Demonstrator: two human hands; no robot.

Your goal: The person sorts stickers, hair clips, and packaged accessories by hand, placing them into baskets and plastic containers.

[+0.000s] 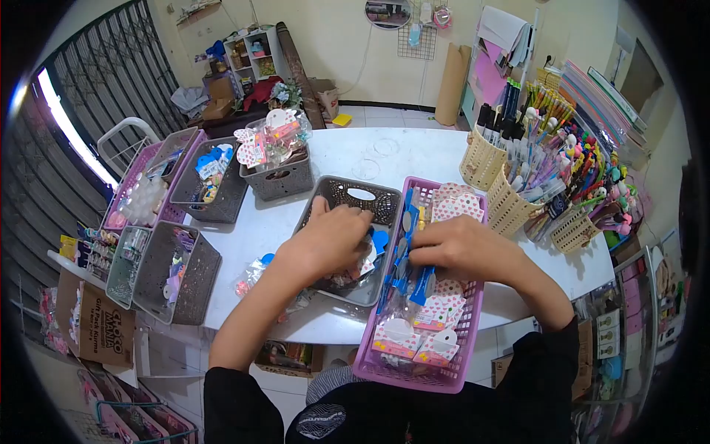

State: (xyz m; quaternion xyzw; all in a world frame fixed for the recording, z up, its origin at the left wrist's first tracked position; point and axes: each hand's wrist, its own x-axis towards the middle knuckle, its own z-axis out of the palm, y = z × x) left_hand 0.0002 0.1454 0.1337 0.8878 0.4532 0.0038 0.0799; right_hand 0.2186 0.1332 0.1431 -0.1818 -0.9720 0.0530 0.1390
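My left hand [334,240] reaches into a grey plastic basket [314,196], fingers curled down among small clear packets with blue card tops [379,240]. Its fingertips are partly hidden, so what they grip cannot be made out. My right hand [460,248] is over a long purple basket [473,325], with its fingers bent together against a blue strip-shaped packet [423,287]. More blue strips stand along that basket's left side. White cards with pink hearts [441,303] fill much of the rest. A few clear packets [259,266] lie on the table beside my left forearm.
Grey baskets of packets [277,181] stand at the back and left of the white table [336,144], near a purple tray [137,174]. Cream holders [484,159] crowded with pens stand on the right. A cardboard box [103,325] sits at lower left.
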